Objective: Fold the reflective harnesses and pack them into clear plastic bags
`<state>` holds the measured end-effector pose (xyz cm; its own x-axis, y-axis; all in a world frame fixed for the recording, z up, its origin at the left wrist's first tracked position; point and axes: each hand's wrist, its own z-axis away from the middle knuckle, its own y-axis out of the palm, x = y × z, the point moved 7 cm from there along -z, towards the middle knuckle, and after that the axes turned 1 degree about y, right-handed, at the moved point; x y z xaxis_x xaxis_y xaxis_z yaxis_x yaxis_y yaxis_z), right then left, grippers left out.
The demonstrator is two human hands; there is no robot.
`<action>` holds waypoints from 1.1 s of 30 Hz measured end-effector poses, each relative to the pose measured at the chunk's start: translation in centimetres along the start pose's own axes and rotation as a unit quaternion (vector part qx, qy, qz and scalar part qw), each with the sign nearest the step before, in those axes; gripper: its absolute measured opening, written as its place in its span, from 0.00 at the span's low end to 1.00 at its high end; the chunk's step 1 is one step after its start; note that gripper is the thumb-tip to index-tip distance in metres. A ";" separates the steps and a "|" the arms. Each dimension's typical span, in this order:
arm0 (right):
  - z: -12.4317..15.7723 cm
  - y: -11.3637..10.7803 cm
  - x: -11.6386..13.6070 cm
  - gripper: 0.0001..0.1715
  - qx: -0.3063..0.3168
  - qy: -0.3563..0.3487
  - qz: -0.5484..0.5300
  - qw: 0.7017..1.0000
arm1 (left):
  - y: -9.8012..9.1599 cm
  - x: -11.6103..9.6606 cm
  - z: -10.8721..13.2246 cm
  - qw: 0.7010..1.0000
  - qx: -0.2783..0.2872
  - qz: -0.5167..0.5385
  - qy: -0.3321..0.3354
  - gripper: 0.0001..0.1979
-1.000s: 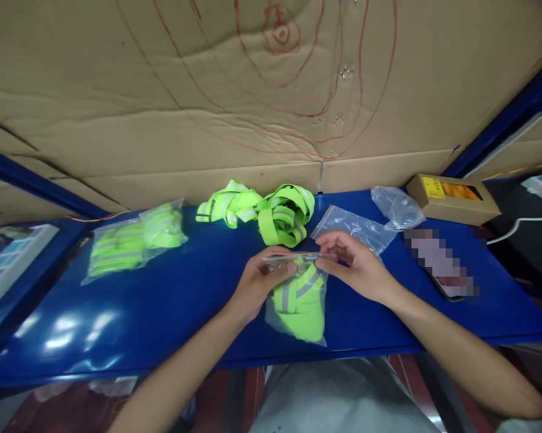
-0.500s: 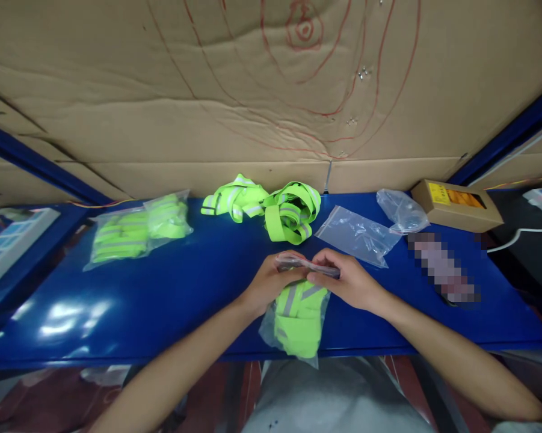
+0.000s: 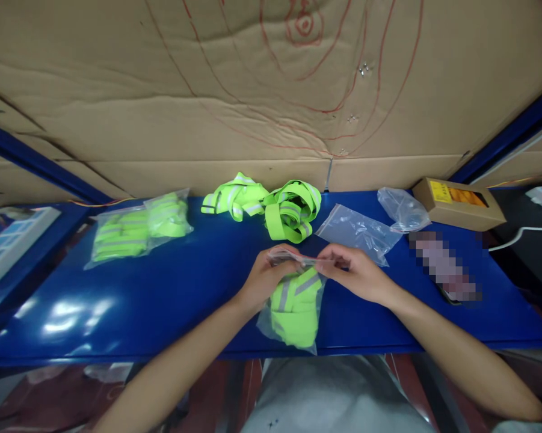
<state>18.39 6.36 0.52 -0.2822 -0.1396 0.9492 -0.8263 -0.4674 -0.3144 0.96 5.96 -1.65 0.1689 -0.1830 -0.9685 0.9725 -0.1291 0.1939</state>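
Note:
A clear plastic bag (image 3: 264, 325) hangs from both hands near the table's front edge. Inside it lies a folded neon-yellow reflective strap (image 3: 295, 310) with grey stripes. My left hand (image 3: 271, 273) is closed on the left part of the bag's top edge, thumb on the near side. At the right end of that edge, my right hand (image 3: 349, 269) pinches the plastic between thumb and fingers. The bag's top runs nearly straight between the two hands; whether it is sealed I cannot tell.
Two filled bags (image 3: 121, 234) lie at left on the blue table (image 3: 198, 276). Loose reflective straps (image 3: 291, 210) sit at the back. To the right are a flat plastic bag (image 3: 358, 231), a crumpled bag (image 3: 401, 209), a cardboard box (image 3: 455, 204) and a blurred-out phone-like object (image 3: 446, 267).
My right hand has slid rightward along the bag's top edge, away from my left hand. The bag has risen slightly and shifted a little left.

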 end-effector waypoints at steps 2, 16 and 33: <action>-0.1 -0.5 0.0 0.16 -0.026 -0.009 0.012 1.000 | -0.4 -0.4 -0.1 1.000 -0.009 -0.006 0.017 0.09; 0.4 -2.5 0.9 0.13 -0.113 -0.039 0.052 0.991 | -1.2 -1.2 -0.6 0.999 -0.026 0.002 0.020 0.18; 0.1 -0.9 1.0 0.09 -0.053 -0.053 0.047 0.996 | 0.3 -0.7 -0.2 0.998 0.050 -0.041 0.028 0.18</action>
<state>18.94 6.55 1.72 -0.3129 -0.2730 0.9097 -0.8472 -0.3528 -0.3973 1.21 6.20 -0.95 0.1013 -0.1137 -0.9883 0.9632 -0.2375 0.1261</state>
